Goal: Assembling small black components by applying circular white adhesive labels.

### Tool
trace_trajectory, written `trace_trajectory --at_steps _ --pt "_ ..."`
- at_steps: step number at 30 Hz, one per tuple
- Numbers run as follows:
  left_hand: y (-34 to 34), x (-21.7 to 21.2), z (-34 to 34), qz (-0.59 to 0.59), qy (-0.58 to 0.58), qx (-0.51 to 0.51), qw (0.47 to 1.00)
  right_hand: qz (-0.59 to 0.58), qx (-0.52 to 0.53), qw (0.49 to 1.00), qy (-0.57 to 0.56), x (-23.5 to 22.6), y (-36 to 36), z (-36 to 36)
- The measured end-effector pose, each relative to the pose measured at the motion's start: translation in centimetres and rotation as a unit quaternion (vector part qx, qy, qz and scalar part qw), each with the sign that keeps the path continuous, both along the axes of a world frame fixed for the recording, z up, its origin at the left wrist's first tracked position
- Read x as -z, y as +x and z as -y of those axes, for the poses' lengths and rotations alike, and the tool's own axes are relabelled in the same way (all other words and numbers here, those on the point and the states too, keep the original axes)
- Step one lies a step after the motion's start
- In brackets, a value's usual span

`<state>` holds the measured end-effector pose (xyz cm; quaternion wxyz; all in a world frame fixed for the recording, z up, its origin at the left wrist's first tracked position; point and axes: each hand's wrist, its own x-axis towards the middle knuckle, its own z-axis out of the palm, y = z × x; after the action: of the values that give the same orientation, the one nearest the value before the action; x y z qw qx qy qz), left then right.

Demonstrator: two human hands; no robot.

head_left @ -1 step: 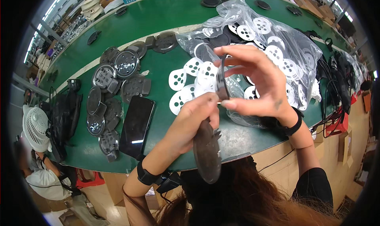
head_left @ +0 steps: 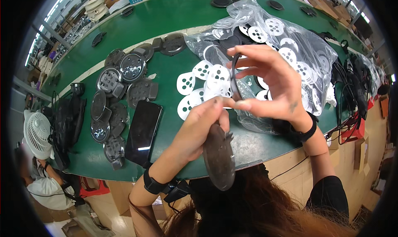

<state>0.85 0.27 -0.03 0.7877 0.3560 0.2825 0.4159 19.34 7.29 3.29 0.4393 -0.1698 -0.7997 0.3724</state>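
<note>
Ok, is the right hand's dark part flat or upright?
Roughly upright: the dark part in the right hand shows nearly edge-on.

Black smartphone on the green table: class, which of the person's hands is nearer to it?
The left. The left hand is to the right of the smartphone; the right hand is farther right and higher in the view.

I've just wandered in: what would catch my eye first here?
Probably the bare hands meeting above the green table: the left hand holds a dark grey disc below it, the right hand a dark round piece seen edge-on. Beyond them, white discs with holes lie in and beside a clear plastic bag. To the left, a black phone lies near clustered dark discs.
</note>
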Motion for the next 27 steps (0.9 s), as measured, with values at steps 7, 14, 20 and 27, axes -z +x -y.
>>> trace_trajectory --at_steps 7,14,20,27 --pt "-0.2 0.1 -0.5 0.017 -0.019 -0.146 0.989 -0.119 0.052 0.984 -0.123 -0.4 0.2 -0.1" --pt "-0.8 -0.3 -0.5 -0.038 0.058 -0.237 0.969 -0.11 0.132 0.978 -0.118 -0.3 1.3 -0.6" --pt "-0.7 -0.5 -0.3 -0.049 0.092 -0.274 0.956 -0.099 0.149 0.974 -0.138 -0.5 1.1 -0.4" --pt "0.3 0.0 -0.6 -0.093 0.104 -0.293 0.946 -0.023 0.092 0.977 -0.19 -0.6 0.5 0.0"
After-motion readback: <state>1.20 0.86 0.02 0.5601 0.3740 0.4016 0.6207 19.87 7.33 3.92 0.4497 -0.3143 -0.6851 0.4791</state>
